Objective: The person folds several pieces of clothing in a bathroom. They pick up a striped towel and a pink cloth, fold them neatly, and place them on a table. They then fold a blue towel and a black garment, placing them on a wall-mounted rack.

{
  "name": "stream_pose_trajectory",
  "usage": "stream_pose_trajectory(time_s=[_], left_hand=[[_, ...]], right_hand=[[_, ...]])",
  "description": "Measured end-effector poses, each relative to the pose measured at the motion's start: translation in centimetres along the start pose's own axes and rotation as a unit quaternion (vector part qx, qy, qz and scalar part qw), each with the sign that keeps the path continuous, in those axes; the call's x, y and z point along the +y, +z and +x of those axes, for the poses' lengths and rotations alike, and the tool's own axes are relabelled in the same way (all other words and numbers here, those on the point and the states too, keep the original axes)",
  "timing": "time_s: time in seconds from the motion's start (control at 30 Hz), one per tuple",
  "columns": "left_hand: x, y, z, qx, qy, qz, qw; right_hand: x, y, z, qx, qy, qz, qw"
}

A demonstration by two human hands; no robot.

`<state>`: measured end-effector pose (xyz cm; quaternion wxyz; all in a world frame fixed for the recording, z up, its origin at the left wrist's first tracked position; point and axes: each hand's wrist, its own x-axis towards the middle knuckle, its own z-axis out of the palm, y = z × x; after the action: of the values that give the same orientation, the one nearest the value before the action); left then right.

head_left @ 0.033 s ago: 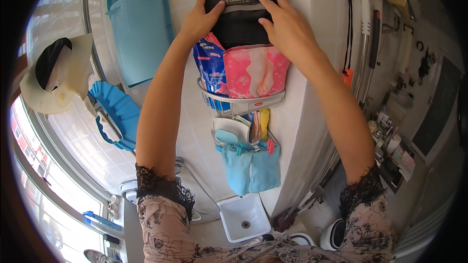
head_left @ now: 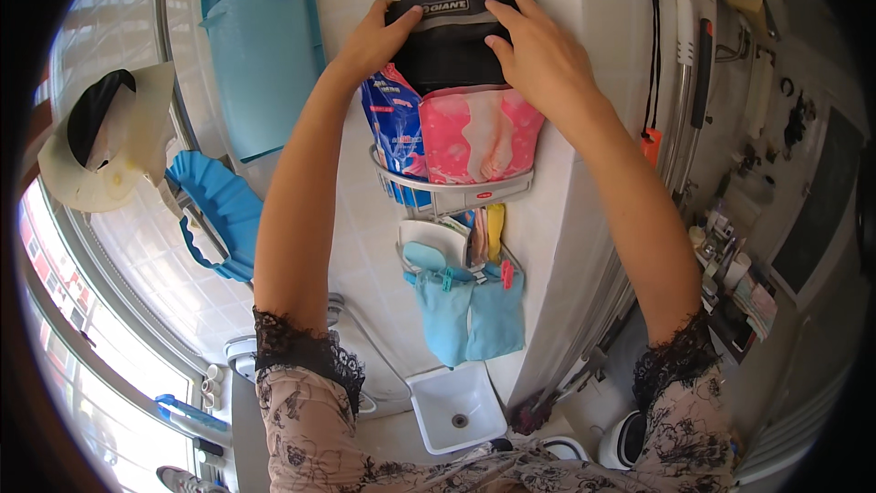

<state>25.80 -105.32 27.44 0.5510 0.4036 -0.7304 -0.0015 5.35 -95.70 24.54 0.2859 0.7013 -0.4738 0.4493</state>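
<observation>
Both of my arms reach up to a black fabric bag (head_left: pixel 456 55) with a grey stripe, which sits above two packages in a wall rack. My left hand (head_left: pixel 376 38) grips the bag's left side, thumb on its front. On the opposite side my right hand (head_left: pixel 540 47) holds it, thumb and fingertips on the front and the other fingers mostly hidden. Directly below the bag stand a pink package (head_left: pixel 452 132) picturing feet and a blue package (head_left: pixel 392 123). The grey rack (head_left: pixel 488 194) has a rail around their lower part.
Under the rack, light blue cloths (head_left: pixel 465 315) hang from clips. A white sink (head_left: pixel 461 411) lies further down. Left are a blue washboard-like panel (head_left: pixel 260 64), a blue ribbed basin (head_left: pixel 224 219) and a pale sun visor (head_left: pixel 109 141). Long handles (head_left: pixel 698 78) stand along the right wall.
The black bag sits very slightly lower and a little more tilted, and both hands still hold it. The packages and rack look unmoved.
</observation>
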Motion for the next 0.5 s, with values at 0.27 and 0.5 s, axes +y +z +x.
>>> stream_pose_trajectory(time_s=[0.27, 0.5], left_hand=[[0.9, -0.2, -3.0, 0.024, 0.049, -0.108, 0.993], [1.6, -1.9, -8.3, 0.145, 0.150, -0.039, 0.977]], right_hand=[[1.2, 0.1, -2.1, 0.081, -0.080, -0.024, 0.993], [0.2, -0.5, -3.5, 0.212, -0.187, 0.058, 0.957]])
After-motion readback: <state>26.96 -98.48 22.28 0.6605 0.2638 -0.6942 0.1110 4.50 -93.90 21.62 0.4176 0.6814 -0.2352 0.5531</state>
